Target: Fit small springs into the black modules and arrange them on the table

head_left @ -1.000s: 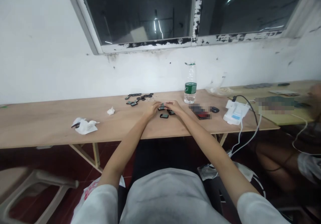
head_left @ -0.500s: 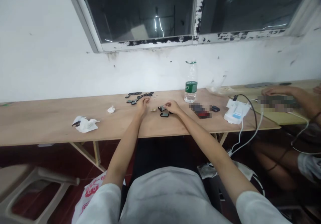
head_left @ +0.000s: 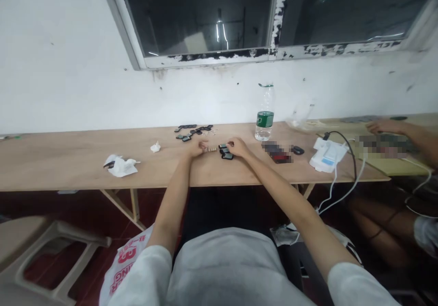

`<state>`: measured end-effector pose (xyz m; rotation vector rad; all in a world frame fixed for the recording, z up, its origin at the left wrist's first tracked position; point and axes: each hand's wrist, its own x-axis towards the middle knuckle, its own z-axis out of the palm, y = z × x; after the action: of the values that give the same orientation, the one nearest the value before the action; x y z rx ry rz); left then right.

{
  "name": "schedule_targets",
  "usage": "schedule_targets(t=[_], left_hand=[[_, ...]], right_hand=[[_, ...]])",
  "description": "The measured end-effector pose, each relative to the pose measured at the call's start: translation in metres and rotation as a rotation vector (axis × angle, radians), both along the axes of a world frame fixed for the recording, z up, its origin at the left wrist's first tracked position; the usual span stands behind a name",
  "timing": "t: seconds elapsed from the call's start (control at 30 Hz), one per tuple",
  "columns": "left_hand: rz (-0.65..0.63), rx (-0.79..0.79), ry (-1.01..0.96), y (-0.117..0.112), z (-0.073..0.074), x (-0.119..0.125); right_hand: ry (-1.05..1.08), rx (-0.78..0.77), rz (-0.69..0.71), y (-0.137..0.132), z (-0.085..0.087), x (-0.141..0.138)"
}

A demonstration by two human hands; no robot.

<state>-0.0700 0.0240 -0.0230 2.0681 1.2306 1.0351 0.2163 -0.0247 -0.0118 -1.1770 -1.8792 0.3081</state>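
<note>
Wooden table (head_left: 82, 160): dark pieces (head_left: 227, 156), long axes sideways, at right fingers (head_left: 232, 143); left fingers (head_left: 202, 143) apart; both grips unclear.

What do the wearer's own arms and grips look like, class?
The left sleeve and right sleeve are short, plain and whitish. Below them, both forearms are bare, with no cable or watch visible. The left grip and right grip wear no gloves; any rings would be too small to make out.
</note>
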Motion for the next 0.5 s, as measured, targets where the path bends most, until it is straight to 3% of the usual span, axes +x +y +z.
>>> schedule_targets(t=[0.23, 0.37, 0.5], left_hand=[[-0.011, -0.027, 0.053, -0.001, 0.000, -0.001], [-0.018, -0.066, 0.041, -0.003, 0.001, 0.001], [-0.036, -0.056, 0.049, -0.003, -0.001, 0.005]], right_hand=[[-0.052, -0.069, 0.004, 0.021, 0.009, -0.015], [0.028, -0.183, 0.047, 0.032, 0.013, -0.020], [0.083, -0.179, 0.074, 0.036, 0.014, -0.016]])
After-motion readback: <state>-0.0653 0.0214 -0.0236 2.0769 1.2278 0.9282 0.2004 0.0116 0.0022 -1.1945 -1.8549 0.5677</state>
